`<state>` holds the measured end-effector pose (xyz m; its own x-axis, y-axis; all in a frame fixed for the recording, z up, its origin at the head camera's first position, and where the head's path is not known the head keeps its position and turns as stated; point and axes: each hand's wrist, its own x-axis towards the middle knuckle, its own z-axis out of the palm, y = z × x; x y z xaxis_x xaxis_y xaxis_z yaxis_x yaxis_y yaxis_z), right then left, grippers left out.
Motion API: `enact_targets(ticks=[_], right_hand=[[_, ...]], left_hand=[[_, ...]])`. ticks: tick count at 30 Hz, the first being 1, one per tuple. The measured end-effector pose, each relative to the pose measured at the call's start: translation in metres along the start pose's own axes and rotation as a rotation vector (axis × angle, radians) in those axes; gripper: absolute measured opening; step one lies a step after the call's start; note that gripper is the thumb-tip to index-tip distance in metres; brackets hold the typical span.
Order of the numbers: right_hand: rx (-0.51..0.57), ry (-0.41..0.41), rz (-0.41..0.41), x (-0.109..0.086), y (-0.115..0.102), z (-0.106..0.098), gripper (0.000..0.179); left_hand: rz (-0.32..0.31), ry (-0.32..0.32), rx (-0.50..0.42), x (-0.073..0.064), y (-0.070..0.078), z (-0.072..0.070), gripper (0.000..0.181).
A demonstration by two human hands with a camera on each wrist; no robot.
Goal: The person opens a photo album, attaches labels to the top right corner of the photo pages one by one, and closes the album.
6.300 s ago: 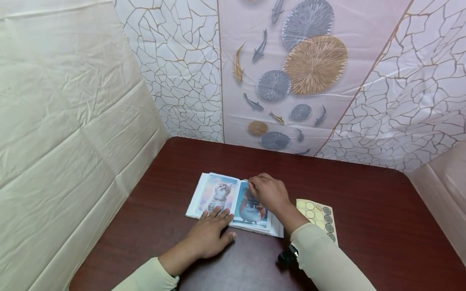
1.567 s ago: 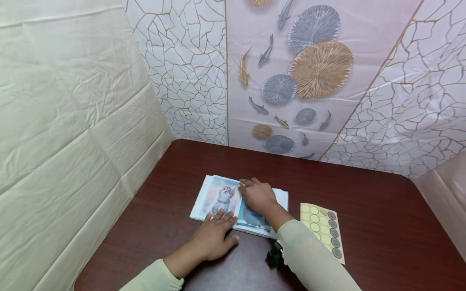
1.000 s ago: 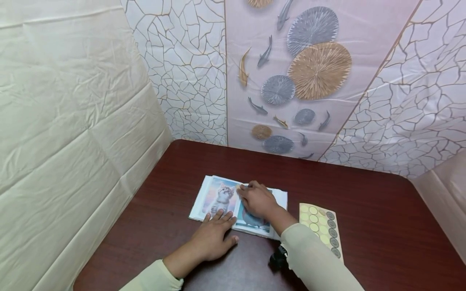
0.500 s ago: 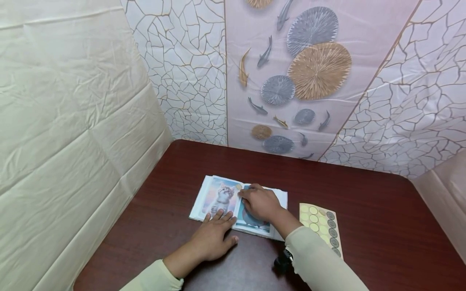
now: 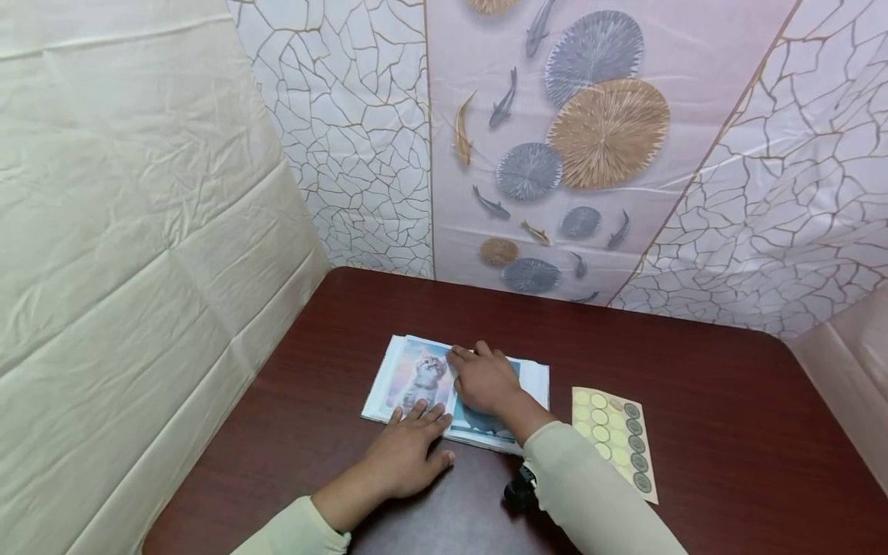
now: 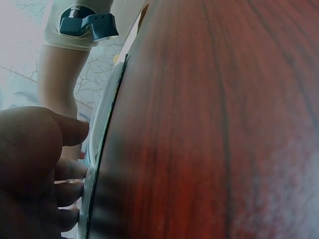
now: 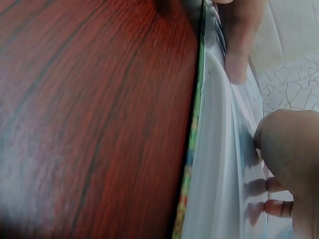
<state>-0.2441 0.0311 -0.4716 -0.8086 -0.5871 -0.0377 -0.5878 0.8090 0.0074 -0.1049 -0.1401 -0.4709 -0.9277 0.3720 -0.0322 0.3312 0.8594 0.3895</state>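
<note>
An open photo album (image 5: 534,381) lies on the table, with a kitten picture (image 5: 425,371) on its left page and a teal picture (image 5: 479,424) on its right page. My left hand (image 5: 405,455) rests with spread fingers on the lower edge of the kitten page. Extended fingers of my right hand (image 5: 486,379) press at the top inner corner of that page, covering the spot of a small gold round sticker. Its palm hides much of the teal picture. In the right wrist view, fingertips (image 7: 279,208) touch the glossy page.
A sheet of round stickers (image 5: 613,439), yellow and dark grey, lies right of the album, partly under the right sleeve (image 5: 590,486). A black wrist camera (image 5: 520,489) hangs below that cuff. Patterned cloth (image 5: 603,131) rises behind the dark red table (image 5: 721,401).
The right hand, at the right page's top earlier, moved left to the kitten page's corner. A gold sticker showed there half a second ago and is now under the fingers. The left hand stayed put.
</note>
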Motion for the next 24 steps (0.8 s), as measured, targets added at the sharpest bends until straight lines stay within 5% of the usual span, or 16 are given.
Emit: enact_targets(ticks=[11, 19, 24], right_hand=[[-0.004, -0.06, -0.026, -0.012, -0.004, -0.002, 0.053], [0.149, 0.017, -0.094, -0.037, 0.008, -0.004, 0.054], [0.199, 0.11, -0.137, -0.05, 0.02, -0.002, 0.054]], left_hand=[[0.006, 0.008, 0.02, 0.0, -0.001, 0.0, 0.06], [-0.002, -0.004, 0.055, 0.0, 0.0, -0.001, 0.061], [0.011, 0.043, 0.058, 0.0, 0.002, -0.003, 0.056]])
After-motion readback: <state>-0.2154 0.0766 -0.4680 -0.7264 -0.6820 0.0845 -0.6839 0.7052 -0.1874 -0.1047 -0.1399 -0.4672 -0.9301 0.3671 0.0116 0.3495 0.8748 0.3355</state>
